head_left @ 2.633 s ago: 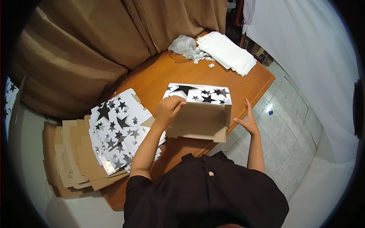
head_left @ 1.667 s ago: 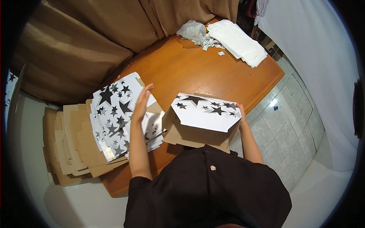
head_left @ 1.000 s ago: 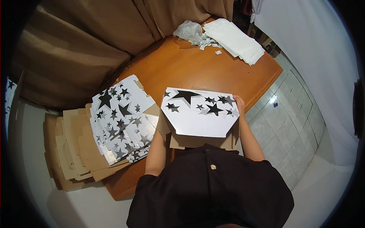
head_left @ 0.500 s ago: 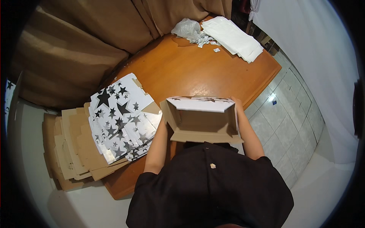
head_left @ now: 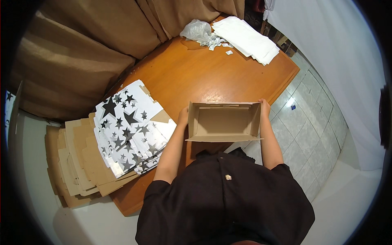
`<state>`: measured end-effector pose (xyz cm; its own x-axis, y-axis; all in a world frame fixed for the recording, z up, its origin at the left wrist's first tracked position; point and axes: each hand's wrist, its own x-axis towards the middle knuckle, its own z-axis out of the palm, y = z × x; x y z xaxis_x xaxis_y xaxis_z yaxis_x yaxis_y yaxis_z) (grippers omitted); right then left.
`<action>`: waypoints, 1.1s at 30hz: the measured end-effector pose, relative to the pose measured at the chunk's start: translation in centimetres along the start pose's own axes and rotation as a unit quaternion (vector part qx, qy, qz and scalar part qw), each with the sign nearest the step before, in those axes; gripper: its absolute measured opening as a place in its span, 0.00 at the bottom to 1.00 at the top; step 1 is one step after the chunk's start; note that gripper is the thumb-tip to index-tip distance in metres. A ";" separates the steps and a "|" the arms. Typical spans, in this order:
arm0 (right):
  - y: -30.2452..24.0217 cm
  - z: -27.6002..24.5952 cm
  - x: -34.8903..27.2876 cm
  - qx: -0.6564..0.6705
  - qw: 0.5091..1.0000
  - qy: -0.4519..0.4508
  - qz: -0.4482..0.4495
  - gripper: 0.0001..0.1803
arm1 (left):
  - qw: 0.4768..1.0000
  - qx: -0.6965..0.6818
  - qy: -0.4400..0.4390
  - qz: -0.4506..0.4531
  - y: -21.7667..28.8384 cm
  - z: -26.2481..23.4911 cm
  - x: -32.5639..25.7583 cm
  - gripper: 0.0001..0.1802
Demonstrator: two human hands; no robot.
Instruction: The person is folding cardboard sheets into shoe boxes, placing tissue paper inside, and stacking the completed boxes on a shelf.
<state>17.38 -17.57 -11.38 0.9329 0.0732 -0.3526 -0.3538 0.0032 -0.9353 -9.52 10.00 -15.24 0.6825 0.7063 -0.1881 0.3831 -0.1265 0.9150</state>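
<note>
A brown cardboard box [head_left: 222, 121] is held at the near edge of the table, its bare inside facing up toward me. My left hand [head_left: 183, 116] grips the box's left side, fingers mostly hidden behind the wall. On the opposite side my right hand [head_left: 264, 108] holds the upper right corner, its fingers bent around the edge. The outer faces of the box are out of sight. Left of my left forearm lies a stack of flat white cardboard blanks [head_left: 130, 116] printed with black and grey stars.
Plain brown cardboard sheets [head_left: 83, 163] lie under and beside the star blanks. At the far end of the wooden table [head_left: 179, 69] are a clear plastic bag [head_left: 196, 30], small white packets [head_left: 214, 42] and a stack of white sheets [head_left: 247, 40]. Brown curtain [head_left: 81, 49] borders the far left.
Both hands have shifted the box slightly and tilted it. The white star-printed flap at its top and the side flaps no longer show; the inside appears squared up.
</note>
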 end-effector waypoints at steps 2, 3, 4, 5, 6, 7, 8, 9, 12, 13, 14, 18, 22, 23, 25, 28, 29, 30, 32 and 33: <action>-1.5 -0.3 -0.7 0.035 0.998 -0.028 0.033 0.17 | 0.999 0.035 0.007 -0.016 0.3 -0.8 -0.4 0.14; -2.0 -0.6 -0.8 0.071 0.994 -0.051 0.065 0.19 | 0.998 0.058 0.039 0.003 0.2 -1.5 -0.4 0.15; -1.8 -1.2 -0.4 0.072 0.994 -0.075 0.028 0.22 | 0.994 0.080 0.073 0.020 0.0 -2.0 -0.5 0.16; -2.6 -1.7 -1.2 0.073 0.994 -0.073 0.027 0.22 | 0.994 0.080 0.070 0.022 0.7 -2.0 -0.8 0.16; -4.6 -2.6 -3.0 0.078 0.992 -0.102 0.018 0.23 | 0.990 -0.041 0.130 0.043 2.3 -1.9 -1.5 0.18; -6.9 -3.5 -5.2 0.085 0.988 -0.129 0.006 0.25 | 0.967 -0.162 0.185 0.063 4.4 -1.9 -2.2 0.19; -8.6 -3.7 -7.4 0.088 0.988 -0.125 0.004 0.25 | 0.964 -0.208 0.162 0.033 6.2 -2.7 -3.3 0.23; -10.0 -3.4 -9.7 0.056 0.982 -0.177 -0.042 0.28 | 0.957 -0.253 0.144 0.001 7.4 -3.7 -4.8 0.27; -11.4 -2.7 -14.9 -0.065 0.946 -0.282 -0.144 0.35 | 0.940 -0.339 0.020 0.034 9.7 -5.2 -9.1 0.34; -11.4 -2.5 -15.4 -0.154 0.909 -0.333 -0.198 0.38 | 0.940 -0.338 0.021 0.033 10.3 -5.2 -9.8 0.34; -11.0 -2.3 -15.4 -0.154 0.908 -0.334 -0.198 0.38 | 0.953 -0.297 -0.021 0.060 11.0 -4.9 -10.5 0.36; -7.9 -2.0 -12.5 -0.191 0.904 -0.317 -0.211 0.37 | 0.974 -0.183 -0.071 0.114 14.0 -2.6 -10.3 0.37; -8.1 -1.5 -11.0 -0.128 0.922 -0.280 -0.236 0.33 | 0.984 -0.163 0.033 0.065 11.0 -3.0 -8.0 0.31; -8.8 -1.4 -11.3 -0.105 0.935 -0.236 -0.241 0.33 | 0.979 -0.194 0.062 0.012 10.5 -3.7 -7.7 0.30; -9.9 -1.6 -11.9 -0.136 0.935 -0.199 -0.261 0.31 | 0.973 -0.213 0.082 0.023 9.5 -4.5 -7.2 0.29; -9.1 -2.6 -11.6 -0.206 0.922 -0.143 -0.296 0.28 | 0.963 -0.159 0.197 0.088 10.2 -4.9 -7.6 0.34; -8.7 -2.7 -11.4 -0.244 0.909 -0.130 -0.312 0.27 | 0.964 -0.159 0.195 0.090 10.6 -4.9 -7.8 0.34; -8.5 -2.7 -11.3 -0.243 0.909 -0.128 -0.313 0.27 | 0.950 -0.150 0.244 0.125 11.0 -4.9 -8.3 0.34; -8.4 -2.6 -11.0 -0.249 0.925 -0.112 -0.263 0.24 | 0.911 -0.119 0.328 0.220 12.1 -5.1 -9.8 0.31; -8.3 -2.4 -10.9 -0.247 0.925 -0.111 -0.265 0.24 | 0.874 0.039 0.380 0.301 11.8 -5.5 -10.8 0.30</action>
<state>10.33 -20.83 0.12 0.9104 0.3951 0.1229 0.2746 -0.3548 -0.8937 -15.78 4.69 -0.41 0.1758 0.7501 0.6375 0.1584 -0.6607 0.7337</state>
